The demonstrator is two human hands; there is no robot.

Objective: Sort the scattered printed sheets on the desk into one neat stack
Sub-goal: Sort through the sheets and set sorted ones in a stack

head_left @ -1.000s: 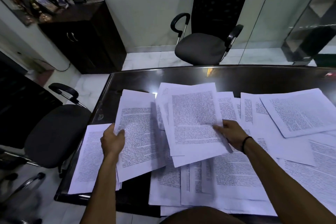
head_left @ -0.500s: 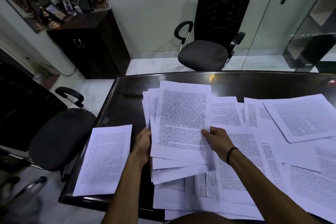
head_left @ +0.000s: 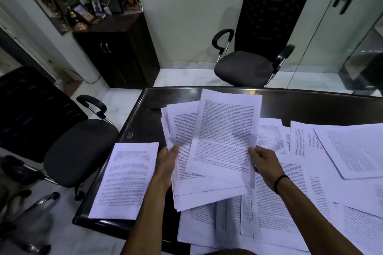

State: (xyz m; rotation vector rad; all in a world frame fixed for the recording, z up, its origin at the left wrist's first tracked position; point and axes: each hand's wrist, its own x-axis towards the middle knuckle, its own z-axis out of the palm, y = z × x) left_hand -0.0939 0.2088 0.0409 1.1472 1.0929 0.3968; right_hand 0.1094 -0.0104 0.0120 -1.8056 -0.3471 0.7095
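I saw both hands holding one loose bundle of printed sheets (head_left: pixel 219 151) above the desk (head_left: pixel 310 107), near its left edge. The left hand (head_left: pixel 166 161) gripped the bundle at its left side, with the thumb on top of the paper and the other fingers hidden under it. The right hand (head_left: pixel 264 161) pinched the right side of the top sheet, thumb above; a dark band (head_left: pixel 279 182) sat on that wrist. The sheets in the bundle were fanned and not aligned, with the lower corners sticking out toward the near edge.

A single sheet (head_left: pixel 126 180) lay flat by the near-left corner of the desk, just beside the left forearm and apart from the bundle. Many scattered sheets (head_left: pixel 342 151) covered the right part of the desk and the near edge, overlapping one another at different angles.

Behind the far edge stood a black office chair (head_left: pixel 255 47). Another chair (head_left: pixel 68 147) stood beside the left edge, and a dark cabinet (head_left: pixel 118 54) was against the wall.
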